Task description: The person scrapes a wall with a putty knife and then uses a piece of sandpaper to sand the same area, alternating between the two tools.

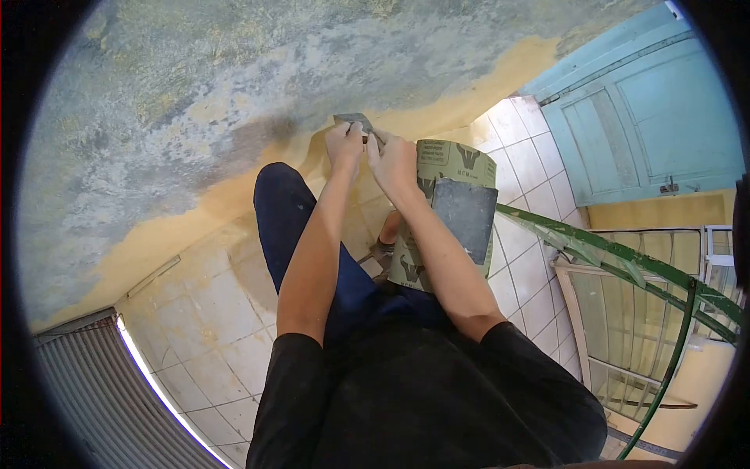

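My left hand (344, 146) is closed on a small grey flat piece (354, 119), close to the lower wall. Its grey resembles the grit side of sandpaper, but I cannot be sure what it is. A small dark brown bit shows between the hands. My right hand (394, 162) meets the left one, its thumb and fingers pinched at the piece's right end. Beside my right forearm, a curled sheet of sandpaper (451, 154) with a printed green backing rests over my leg. A dark grey rectangle (462, 211) lies against that sheet.
A patchy grey and yellow wall (195, 102) rises ahead. Beneath me is a dusty tiled floor (211, 313). On the right are a green metal bar (617, 252), a blue door (641, 117) and a metal-framed gate (641, 313). A corrugated shutter (94, 391) stands lower left.
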Motion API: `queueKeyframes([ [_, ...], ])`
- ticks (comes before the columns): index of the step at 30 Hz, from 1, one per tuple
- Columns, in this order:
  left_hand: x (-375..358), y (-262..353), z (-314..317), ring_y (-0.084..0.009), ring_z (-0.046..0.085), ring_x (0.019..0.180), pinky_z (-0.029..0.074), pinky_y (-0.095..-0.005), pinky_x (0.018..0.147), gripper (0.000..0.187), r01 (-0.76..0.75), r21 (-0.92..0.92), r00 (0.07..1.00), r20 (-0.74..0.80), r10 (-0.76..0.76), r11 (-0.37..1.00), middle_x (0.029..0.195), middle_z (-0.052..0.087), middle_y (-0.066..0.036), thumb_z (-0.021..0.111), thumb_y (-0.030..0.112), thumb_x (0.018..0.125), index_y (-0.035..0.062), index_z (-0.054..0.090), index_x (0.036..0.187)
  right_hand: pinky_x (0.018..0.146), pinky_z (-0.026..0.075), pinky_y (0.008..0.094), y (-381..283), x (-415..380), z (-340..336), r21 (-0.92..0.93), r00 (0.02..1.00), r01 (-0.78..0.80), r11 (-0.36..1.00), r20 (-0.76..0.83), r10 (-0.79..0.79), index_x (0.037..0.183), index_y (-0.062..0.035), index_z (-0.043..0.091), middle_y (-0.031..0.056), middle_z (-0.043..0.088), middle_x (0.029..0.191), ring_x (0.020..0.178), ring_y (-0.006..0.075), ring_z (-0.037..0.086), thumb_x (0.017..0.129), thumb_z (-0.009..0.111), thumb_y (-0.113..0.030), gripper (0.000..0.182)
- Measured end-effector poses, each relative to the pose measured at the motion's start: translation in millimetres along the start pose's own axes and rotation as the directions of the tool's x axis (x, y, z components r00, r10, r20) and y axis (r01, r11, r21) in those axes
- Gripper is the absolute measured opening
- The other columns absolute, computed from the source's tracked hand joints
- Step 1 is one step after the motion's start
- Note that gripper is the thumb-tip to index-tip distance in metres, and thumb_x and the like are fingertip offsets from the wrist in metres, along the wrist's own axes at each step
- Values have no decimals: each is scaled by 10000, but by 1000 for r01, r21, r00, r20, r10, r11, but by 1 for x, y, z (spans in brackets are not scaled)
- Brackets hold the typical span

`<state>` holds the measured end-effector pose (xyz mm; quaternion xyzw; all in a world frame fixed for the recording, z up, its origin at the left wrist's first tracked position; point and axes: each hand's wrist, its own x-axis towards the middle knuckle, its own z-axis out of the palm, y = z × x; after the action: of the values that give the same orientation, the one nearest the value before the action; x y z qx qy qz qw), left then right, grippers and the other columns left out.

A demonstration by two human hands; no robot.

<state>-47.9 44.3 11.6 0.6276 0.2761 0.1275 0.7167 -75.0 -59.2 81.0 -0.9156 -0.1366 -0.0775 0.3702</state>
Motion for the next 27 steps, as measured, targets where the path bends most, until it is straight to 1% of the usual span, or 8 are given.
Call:
queueKeyframes([
  [4,11,-37,-3,-174,541,566,431,-387,583,317,-66,32,998,-20,67,997,582,541,-128,627,207,869,-81,612,738,646,514,444,9,2,21,-58,995,93,994,-17,-95,1004,21,719,256,637,698,645,376,660,912,589,-201,274],
  [6,25,-36,0,-189,546,563,434,-385,586,314,-140,200,987,-51,153,970,590,564,-139,625,206,867,-85,624,750,649,511,449,6,4,16,-29,998,61,998,-2,-61,986,16,719,258,638,707,653,380,659,913,588,-198,262],
  [11,20,-19,-4,-205,544,555,430,-393,582,307,-75,50,996,-33,77,996,600,597,-151,624,201,853,-82,628,735,645,503,467,6,0,24,-56,991,82,995,-99,-87,965,5,717,259,634,709,657,396,654,914,586,-201,249],
  [14,17,-26,0,-199,538,550,425,-394,574,299,-59,47,998,-35,61,997,597,600,-145,622,193,849,-80,632,728,643,513,472,6,8,22,-75,996,83,994,-4,-84,964,5,719,259,633,700,655,409,656,914,587,-212,260],
  [16,10,-18,-2,-194,535,546,424,-394,570,294,-52,39,997,-63,54,998,595,600,-140,622,189,847,-80,633,727,712,509,506,-14,2,6,-13,996,-35,999,80,36,866,18,666,274,642,749,743,440,646,908,571,-176,219],
  [18,9,-9,-6,-193,540,547,427,-391,570,283,-145,154,987,-48,154,977,599,605,-145,621,187,844,-77,652,743,712,509,506,-18,5,10,-41,998,-20,999,55,22,873,15,667,275,642,751,744,441,645,909,569,-174,215],
  [21,15,-27,-3,-206,541,541,429,-395,571,284,-46,30,998,-37,47,998,603,609,-164,621,190,836,-76,653,744,680,513,490,1,-2,20,-56,1000,17,998,-2,-17,927,9,691,269,639,731,705,427,651,912,575,-195,235],
  [27,2,-1,-8,-204,559,548,434,-394,577,286,-139,131,989,-37,146,981,596,609,-167,632,189,838,-74,654,728,686,525,472,-4,6,19,-41,997,70,997,-28,-71,1036,11,717,268,652,742,708,418,666,910,590,-202,278],
])
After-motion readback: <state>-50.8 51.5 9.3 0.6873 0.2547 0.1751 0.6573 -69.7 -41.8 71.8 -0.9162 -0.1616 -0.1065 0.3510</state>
